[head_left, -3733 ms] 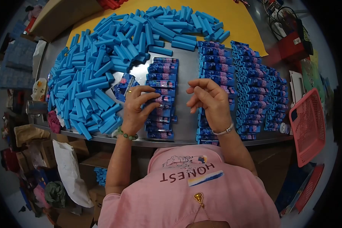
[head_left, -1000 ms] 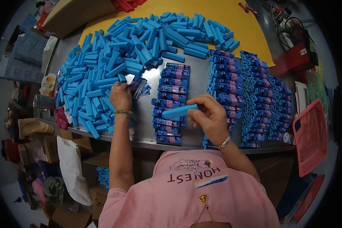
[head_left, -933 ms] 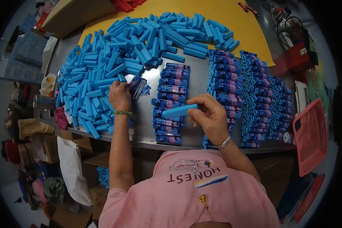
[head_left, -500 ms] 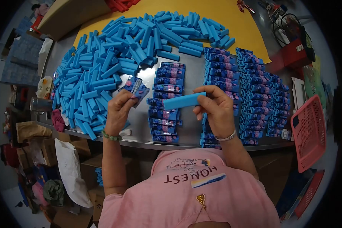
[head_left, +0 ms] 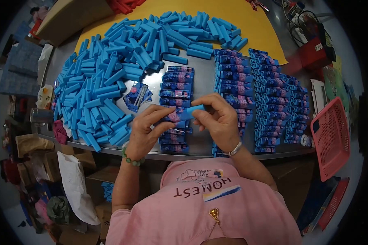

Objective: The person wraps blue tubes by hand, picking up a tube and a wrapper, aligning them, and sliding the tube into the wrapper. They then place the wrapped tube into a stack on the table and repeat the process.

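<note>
My left hand point(head_left: 146, 130) pinches a printed blue-and-pink sleeve point(head_left: 176, 116) over the table's front part. One end of a plain light-blue stick point(head_left: 195, 109) sits inside that sleeve. My right hand point(head_left: 217, 121) grips the bare end between thumb and fingers. Just beneath both hands runs a column of sleeved sticks point(head_left: 176, 85). Flat printed sleeves point(head_left: 138, 97) lie loose to the left, beyond my left hand.
A large heap of bare blue sticks point(head_left: 106, 77) covers the left and back. Further columns of sleeved sticks point(head_left: 235, 81) point(head_left: 270, 98) stand to the right. A pink basket point(head_left: 331, 139) is at the right edge, and a yellow sheet point(head_left: 257, 28) lies at the back.
My left hand has moved right and nearer me, bringing a sleeve onto the blue stick. Other sleeves now lie on the table. My right hand has shifted slightly left and nearer me.
</note>
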### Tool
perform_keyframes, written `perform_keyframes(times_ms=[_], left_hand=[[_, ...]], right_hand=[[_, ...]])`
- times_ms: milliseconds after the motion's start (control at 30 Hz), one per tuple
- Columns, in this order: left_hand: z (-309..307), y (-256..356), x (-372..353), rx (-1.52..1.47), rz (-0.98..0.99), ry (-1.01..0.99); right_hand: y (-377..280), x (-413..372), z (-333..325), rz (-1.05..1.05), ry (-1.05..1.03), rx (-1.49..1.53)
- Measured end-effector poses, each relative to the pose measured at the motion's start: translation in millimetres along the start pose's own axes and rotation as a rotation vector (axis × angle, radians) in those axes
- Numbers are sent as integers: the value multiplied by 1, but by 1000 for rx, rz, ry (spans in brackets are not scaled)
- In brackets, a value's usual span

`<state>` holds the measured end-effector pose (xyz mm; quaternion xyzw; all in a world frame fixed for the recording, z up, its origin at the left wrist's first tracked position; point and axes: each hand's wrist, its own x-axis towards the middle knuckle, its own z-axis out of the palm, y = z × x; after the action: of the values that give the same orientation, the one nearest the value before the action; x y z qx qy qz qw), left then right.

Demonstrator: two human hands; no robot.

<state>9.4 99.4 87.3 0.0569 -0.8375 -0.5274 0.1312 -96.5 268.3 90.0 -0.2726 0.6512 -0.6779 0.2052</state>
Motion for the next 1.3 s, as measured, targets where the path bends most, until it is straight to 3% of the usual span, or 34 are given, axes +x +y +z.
perform_keyframes(times_ms=[67,133,200,333,433,767,833,933,1000,1200,1300], left_hand=[[4,-8,-2,-101,-30,10],[5,-13,-4,-204,-62,24],[2,-15,-6,-319,-80,53],[4,-11,-7,-357,-60,45],[3,-7,-8,-315,-58,27],[2,-18,-4,-258,-8,7],[-1,-23,-1,-255,14,13],[-2,-29,5,-71,-29,25],[4,-37,7,264,142,10],[13,-51,10,560,210,34],[7,-48,7,559,173,-28]], right_hand=[[4,-1,3,-14,-57,-44],[7,1,3,168,-63,252],[8,4,-3,257,-106,348],[13,1,-2,426,-215,564],[15,1,-1,439,-206,655],[15,1,0,467,-189,633],[13,4,-4,396,-109,456],[16,7,-17,296,26,338],[15,9,-22,278,35,323],[12,8,-22,283,22,280],[12,9,-21,292,13,274]])
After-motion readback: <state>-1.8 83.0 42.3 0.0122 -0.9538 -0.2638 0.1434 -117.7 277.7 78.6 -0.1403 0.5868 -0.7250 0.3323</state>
